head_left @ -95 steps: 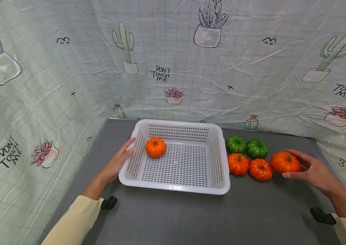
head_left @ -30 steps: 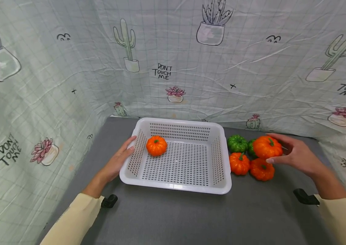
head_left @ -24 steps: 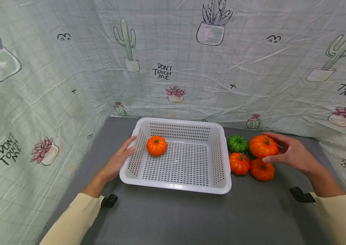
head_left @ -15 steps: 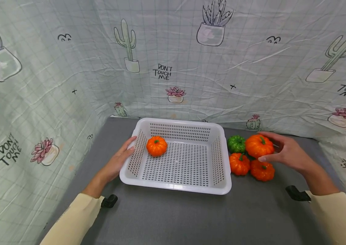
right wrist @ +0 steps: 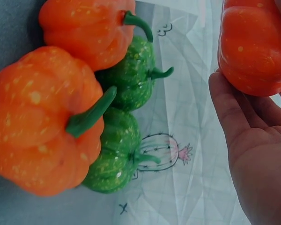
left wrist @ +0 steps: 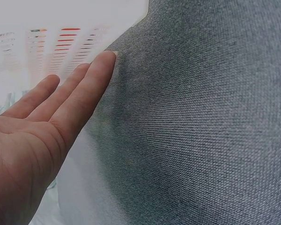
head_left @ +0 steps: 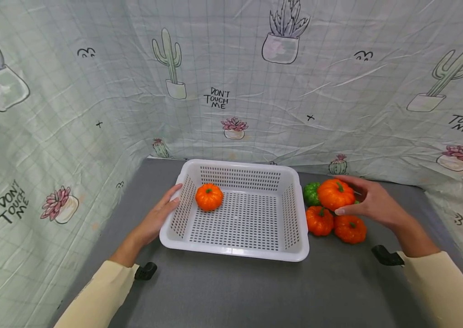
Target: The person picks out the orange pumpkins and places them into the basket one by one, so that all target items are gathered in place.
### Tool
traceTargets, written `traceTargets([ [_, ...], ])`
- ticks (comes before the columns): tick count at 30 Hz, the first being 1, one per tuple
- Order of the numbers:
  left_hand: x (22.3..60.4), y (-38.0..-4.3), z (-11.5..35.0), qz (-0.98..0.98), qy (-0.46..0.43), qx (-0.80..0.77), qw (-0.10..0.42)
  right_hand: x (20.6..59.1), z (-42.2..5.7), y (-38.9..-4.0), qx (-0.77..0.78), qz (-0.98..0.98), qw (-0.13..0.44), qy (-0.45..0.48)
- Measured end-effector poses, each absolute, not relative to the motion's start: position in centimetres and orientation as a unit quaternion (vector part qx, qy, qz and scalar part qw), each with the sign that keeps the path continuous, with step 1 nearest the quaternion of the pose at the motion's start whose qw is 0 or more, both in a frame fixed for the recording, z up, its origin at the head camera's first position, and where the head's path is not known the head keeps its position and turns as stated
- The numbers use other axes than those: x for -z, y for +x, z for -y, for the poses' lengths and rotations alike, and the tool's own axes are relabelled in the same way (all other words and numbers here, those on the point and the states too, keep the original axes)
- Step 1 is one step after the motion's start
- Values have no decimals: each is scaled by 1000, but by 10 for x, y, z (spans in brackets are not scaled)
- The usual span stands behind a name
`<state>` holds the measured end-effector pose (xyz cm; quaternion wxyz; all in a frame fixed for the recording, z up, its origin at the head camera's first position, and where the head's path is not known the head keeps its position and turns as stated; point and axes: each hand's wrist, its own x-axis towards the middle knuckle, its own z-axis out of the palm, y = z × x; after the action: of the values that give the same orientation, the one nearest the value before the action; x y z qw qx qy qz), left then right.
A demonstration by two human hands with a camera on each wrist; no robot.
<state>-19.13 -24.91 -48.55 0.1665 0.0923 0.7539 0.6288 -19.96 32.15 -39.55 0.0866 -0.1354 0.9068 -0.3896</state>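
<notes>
Basket point(head_left: 231, 251) sits flat; left hand point(head_left: 159, 216) lies straight-fingered against its left side, likely bracing it. Right hand point(head_left: 372, 202) grips held pumpkin point(head_left: 335, 194), likely raised to clear table pumpkins point(head_left: 350, 230). Inner pumpkin point(head_left: 209, 198) sits near basket's left wall.

The right hand's grip point(head_left: 369, 199) holds a ribbed orange pumpkin point(head_left: 335, 195), partly hiding a mottled green pumpkin point(head_left: 310, 195). Two other orange pumpkins point(head_left: 350, 229) lie nearby on the grey desk point(head_left: 247, 296). The left hand's grip point(head_left: 156, 219) touches a white perforated plastic basket point(head_left: 231, 251) containing a round orange pumpkin point(head_left: 209, 197).
</notes>
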Motion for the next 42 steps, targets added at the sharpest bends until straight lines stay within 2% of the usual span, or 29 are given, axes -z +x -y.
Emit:
traceTargets([
  [34, 490, -195, 250, -746, 97, -637, 166, 390, -261, -223, 421, -884, 125, -159],
  [42, 490, -193, 251, -747, 98, -637, 167, 391, -248, -230, 425, -880, 119, -175],
])
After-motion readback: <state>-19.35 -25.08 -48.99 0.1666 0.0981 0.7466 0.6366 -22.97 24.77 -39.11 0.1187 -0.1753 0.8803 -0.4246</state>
